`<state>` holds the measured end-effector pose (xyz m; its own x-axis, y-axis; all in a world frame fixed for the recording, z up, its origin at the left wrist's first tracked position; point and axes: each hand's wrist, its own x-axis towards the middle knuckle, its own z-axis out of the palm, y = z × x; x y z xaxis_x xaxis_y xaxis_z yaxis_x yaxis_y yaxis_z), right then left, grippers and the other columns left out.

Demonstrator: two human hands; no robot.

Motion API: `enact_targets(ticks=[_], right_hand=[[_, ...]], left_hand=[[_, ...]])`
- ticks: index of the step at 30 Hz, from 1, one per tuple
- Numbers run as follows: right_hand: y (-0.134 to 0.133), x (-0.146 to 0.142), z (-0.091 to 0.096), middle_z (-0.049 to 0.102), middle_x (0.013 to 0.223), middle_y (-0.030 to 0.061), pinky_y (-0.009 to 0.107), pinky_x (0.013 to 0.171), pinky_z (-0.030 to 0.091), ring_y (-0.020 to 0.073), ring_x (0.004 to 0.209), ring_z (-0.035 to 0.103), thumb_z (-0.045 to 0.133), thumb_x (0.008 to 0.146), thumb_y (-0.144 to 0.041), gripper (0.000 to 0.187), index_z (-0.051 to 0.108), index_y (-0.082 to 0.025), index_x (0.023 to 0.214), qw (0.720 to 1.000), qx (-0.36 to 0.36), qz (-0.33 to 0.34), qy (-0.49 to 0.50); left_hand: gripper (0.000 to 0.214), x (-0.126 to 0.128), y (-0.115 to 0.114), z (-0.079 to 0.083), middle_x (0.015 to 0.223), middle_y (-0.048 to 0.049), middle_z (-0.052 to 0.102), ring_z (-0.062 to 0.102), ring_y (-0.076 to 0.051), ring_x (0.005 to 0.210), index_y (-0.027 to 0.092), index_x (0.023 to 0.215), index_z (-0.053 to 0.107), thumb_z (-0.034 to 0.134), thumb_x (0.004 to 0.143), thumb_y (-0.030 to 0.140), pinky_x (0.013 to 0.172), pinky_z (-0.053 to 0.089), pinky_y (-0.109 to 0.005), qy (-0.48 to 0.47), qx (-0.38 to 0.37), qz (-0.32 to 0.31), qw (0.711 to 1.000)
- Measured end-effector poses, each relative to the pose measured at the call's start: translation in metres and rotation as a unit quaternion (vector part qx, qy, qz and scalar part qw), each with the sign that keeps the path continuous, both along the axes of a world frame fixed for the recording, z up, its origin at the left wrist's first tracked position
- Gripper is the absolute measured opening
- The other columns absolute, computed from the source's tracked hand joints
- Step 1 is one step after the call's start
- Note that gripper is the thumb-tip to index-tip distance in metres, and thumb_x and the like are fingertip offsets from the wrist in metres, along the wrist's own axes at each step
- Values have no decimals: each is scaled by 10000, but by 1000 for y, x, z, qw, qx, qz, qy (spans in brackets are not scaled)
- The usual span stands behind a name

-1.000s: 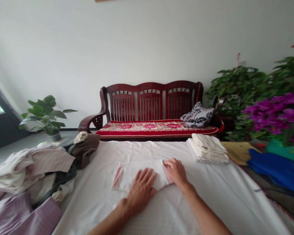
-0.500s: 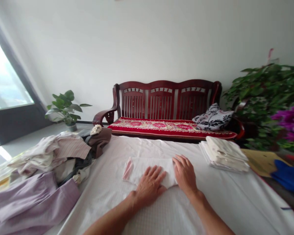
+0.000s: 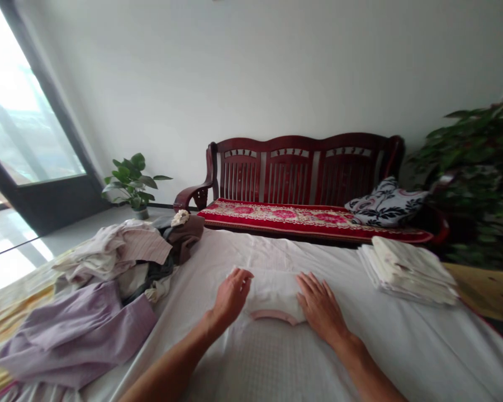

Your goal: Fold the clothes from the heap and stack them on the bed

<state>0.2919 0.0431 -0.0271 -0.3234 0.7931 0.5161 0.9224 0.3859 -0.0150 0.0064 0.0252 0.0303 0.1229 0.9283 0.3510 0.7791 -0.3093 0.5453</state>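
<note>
A small folded white shirt [image 3: 274, 290] lies on the white-covered surface in front of me, with a curved pink trim, which looks like a neckline, along its near edge. My left hand [image 3: 231, 295] is at the shirt's left end, fingers bent and closed over the cloth there. Part of that end is hidden behind the fingers. On the right end rests my right hand [image 3: 321, 307], its fingers stretched out and lying flat on the fabric.
To the left is a loose heap of clothes, with lilac trousers [image 3: 79, 335] nearest. A folded white stack [image 3: 411, 271] sits at the right. Behind stands a dark red wooden bench [image 3: 285, 173] with a patterned cushion [image 3: 388, 204]. Potted plants [image 3: 136, 178] flank it.
My left hand has moved from flat on the shirt to its left end, and the left end with its pink strip is folded in. Pink trim now shows along the near edge. The view has turned left.
</note>
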Motion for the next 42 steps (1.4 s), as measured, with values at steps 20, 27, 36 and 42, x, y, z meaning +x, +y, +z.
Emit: enact_targets(ticks=[20, 27, 36, 42], right_hand=[[-39, -173, 48, 671, 998, 40, 375, 854, 388, 245, 985, 559, 670, 867, -250, 87, 641, -223, 944, 984, -117, 125, 43], [-28, -167, 31, 667, 891, 15, 330, 788, 370, 197, 887, 560, 537, 958, -162, 176, 636, -230, 830, 985, -80, 143, 47], [-33, -168, 35, 668, 966, 15, 345, 832, 343, 220, 947, 544, 609, 919, -253, 45, 639, -240, 950, 981, -102, 151, 74], [-28, -172, 36, 689, 899, 8, 330, 807, 337, 205, 913, 567, 598, 921, -229, 82, 639, -240, 851, 980, -110, 131, 98]], left_hand=[[225, -59, 49, 8, 735, -53, 698, 575, -175, 691, 160, 746, 718, 577, 788, 331, 620, 345, -267, 49, -165, 105, 979], [210, -63, 64, -4, 563, 16, 573, 483, -119, 540, 139, 669, 621, 514, 793, 271, 540, 325, -239, -32, -213, 53, 975], [243, -69, 56, 5, 574, 30, 589, 537, -136, 556, 137, 874, 639, 552, 804, 353, 535, 358, -243, -89, -265, 12, 960], [490, -87, 34, 11, 778, 4, 701, 647, -148, 690, 144, 1143, 561, 675, 669, 184, 627, 458, -239, -136, -311, -47, 940]])
